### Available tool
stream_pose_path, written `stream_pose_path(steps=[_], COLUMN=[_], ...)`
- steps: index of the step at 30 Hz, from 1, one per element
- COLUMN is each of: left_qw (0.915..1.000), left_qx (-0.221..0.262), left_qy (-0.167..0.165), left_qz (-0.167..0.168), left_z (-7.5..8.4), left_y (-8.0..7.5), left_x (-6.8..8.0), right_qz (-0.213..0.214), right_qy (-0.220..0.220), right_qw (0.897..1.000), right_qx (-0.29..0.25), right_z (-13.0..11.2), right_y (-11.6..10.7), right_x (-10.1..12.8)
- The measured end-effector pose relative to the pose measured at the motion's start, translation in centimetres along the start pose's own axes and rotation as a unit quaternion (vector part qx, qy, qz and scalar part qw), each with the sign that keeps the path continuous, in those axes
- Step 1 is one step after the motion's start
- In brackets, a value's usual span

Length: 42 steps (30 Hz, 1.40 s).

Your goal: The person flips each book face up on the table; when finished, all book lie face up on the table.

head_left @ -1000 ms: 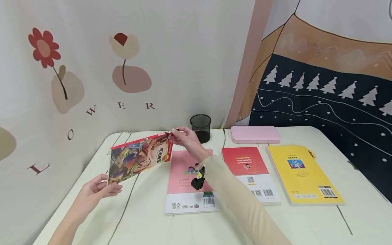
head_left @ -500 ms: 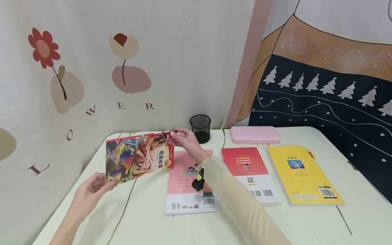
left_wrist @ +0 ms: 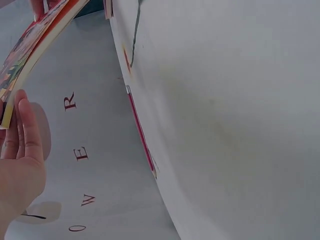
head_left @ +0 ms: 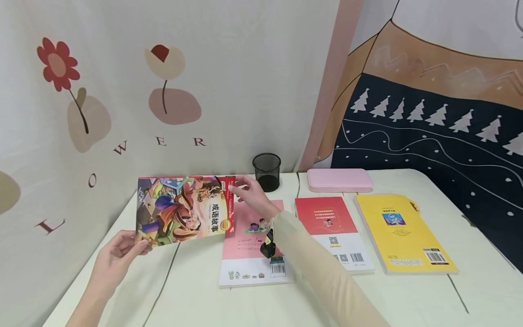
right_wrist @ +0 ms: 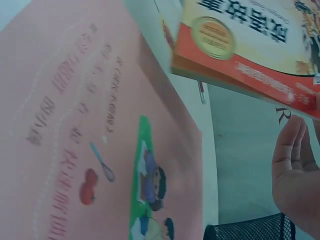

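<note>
A colourful picture book (head_left: 184,211) is held up above the left part of the white table (head_left: 196,295), its cover facing me. My left hand (head_left: 124,250) grips its lower left corner, thumb on the cover; in the left wrist view the fingers (left_wrist: 22,135) lie along the book's (left_wrist: 30,55) edge. My right hand (head_left: 247,193) pinches the upper right corner by the red spine. The right wrist view shows that hand (right_wrist: 295,165) just behind the book (right_wrist: 250,45). Below it, a pink book (head_left: 245,247) (right_wrist: 75,125) lies flat on the table.
A red book (head_left: 327,218) and a yellow book (head_left: 402,231) lie to the right of the pink one. A black mesh pen cup (head_left: 267,170) and a pink pencil case (head_left: 339,179) stand at the back. A red pen (left_wrist: 140,132) lies by the far edge. Printed cloth hangs behind.
The picture book has swung from a slant to nearly level, its cover turned more toward me. It moved slightly left, with both hands still on its corners.
</note>
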<state>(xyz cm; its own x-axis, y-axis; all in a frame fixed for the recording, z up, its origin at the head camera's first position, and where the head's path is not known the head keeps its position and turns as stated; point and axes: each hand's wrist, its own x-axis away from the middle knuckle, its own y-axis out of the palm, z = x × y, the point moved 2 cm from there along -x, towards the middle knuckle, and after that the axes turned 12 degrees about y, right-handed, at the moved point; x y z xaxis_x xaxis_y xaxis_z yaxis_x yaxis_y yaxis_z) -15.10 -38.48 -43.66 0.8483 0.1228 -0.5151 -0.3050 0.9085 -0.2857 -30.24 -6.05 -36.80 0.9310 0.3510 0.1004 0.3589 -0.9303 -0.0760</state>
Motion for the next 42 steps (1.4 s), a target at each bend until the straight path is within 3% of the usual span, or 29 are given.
stream_pose_path(steps=[6,9,16,20,26,30,32,35,39,42], left_qw=[0.9964,0.9933,0.9823,0.9718,0.9488,0.9497,0.9566,0.9674,0.9594,0.9435], left_qx=[0.072,0.104,0.179,0.228,0.31,0.308,0.286,0.241,0.266,0.309], left_qy=[-0.025,-0.019,-0.002,-0.004,-0.028,-0.05,-0.056,-0.073,-0.092,-0.103], left_qz=[0.037,0.047,0.054,0.06,0.053,0.025,0.002,-0.026,0.009,0.06], left_z=[-0.3,-0.3,-0.1,-0.6,-0.8,-0.7,-0.3,1.7,5.2,7.2], left_y=[0.0,-0.1,-0.3,-0.4,-0.6,-0.7,-0.7,-0.4,0.3,0.5], left_x=[-0.4,-0.4,-0.4,-0.4,-0.4,-0.4,-0.6,-0.7,-0.8,-0.9], right_qz=[-0.037,-0.044,-0.09,-0.123,-0.154,-0.16,-0.161,-0.164,-0.177,-0.19], right_qy=[0.035,0.045,0.044,0.039,0.013,0.003,0.004,0.007,0.02,0.035], right_qw=[0.998,0.997,0.995,0.992,0.988,0.987,0.987,0.986,0.984,0.98], right_qx=[-0.038,-0.047,-0.026,-0.01,-0.014,-0.009,-0.012,-0.021,-0.027,-0.037], right_z=[0.6,0.9,1.3,1.3,1.0,0.8,0.9,1.0,1.2,1.4], right_y=[0.7,0.9,1.2,1.4,1.5,1.4,1.2,1.1,0.8,0.6], right_x=[0.3,0.4,1.0,1.4,1.7,1.9,1.9,2.0,2.2,2.3])
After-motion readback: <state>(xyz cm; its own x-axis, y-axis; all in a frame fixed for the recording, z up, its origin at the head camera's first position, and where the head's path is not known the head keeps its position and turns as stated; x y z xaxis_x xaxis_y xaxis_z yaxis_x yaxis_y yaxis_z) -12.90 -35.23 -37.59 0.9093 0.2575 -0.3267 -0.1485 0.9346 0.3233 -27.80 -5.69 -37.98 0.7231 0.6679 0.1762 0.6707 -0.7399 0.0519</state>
